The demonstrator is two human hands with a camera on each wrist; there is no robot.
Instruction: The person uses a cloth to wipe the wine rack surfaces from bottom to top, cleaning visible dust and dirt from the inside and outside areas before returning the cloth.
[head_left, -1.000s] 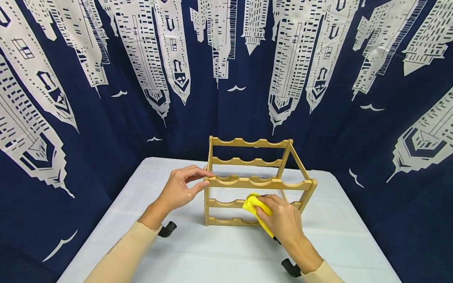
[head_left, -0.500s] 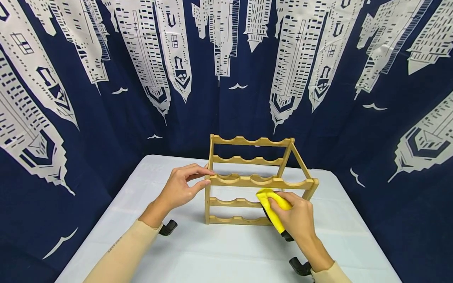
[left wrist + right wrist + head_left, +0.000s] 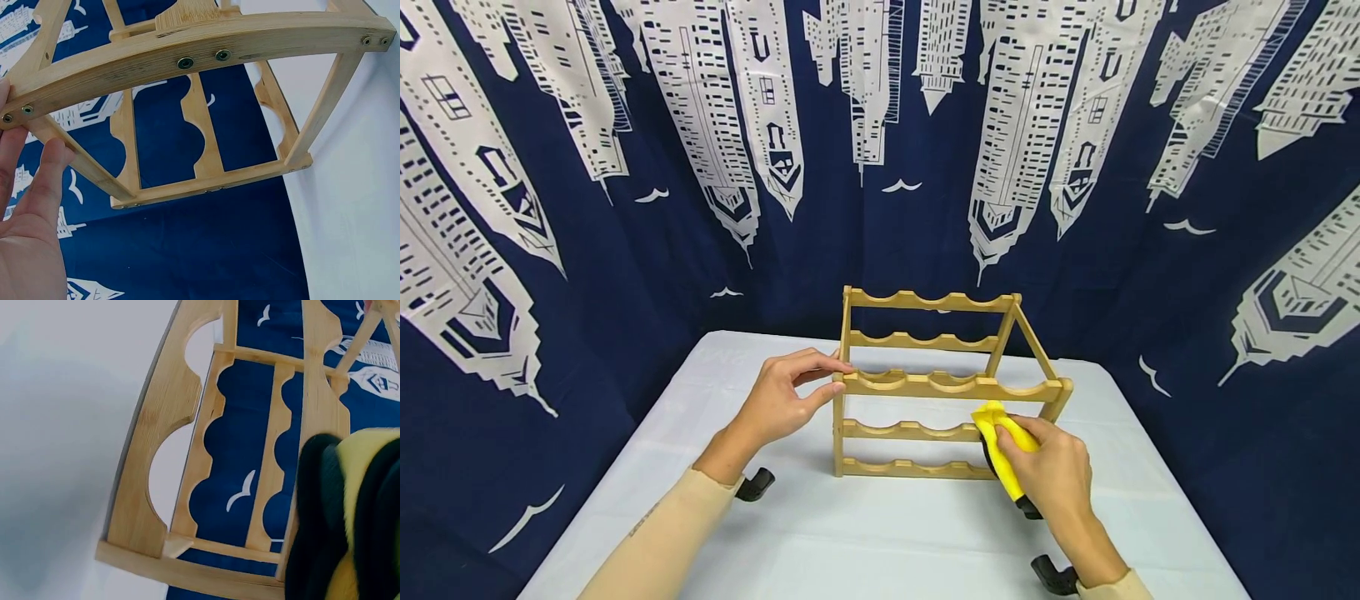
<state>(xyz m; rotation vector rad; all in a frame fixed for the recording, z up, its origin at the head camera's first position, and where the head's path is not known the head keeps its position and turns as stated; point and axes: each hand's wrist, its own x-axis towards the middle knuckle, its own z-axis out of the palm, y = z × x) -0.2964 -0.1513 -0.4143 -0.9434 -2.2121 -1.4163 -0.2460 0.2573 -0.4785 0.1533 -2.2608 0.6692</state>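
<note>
A light wooden wine rack with scalloped rails stands upright on the white-covered table. My left hand holds its near top-left corner, thumb at the front and fingertips over the top rail. In the left wrist view that hand is at the rack's end frame. My right hand grips a bunched yellow-and-black cloth against the right part of the middle front rail. The right wrist view shows the cloth over that rail, with the right hand itself out of sight.
The white tablecloth stretches around the rack. Behind and beside it hangs a dark blue curtain printed with white buildings and birds. Black wrist mounts stick out from both wrists.
My right hand has moved to the right along the middle front rail with the cloth, uncovering its left and middle parts. The left hand and the rack stay put.
</note>
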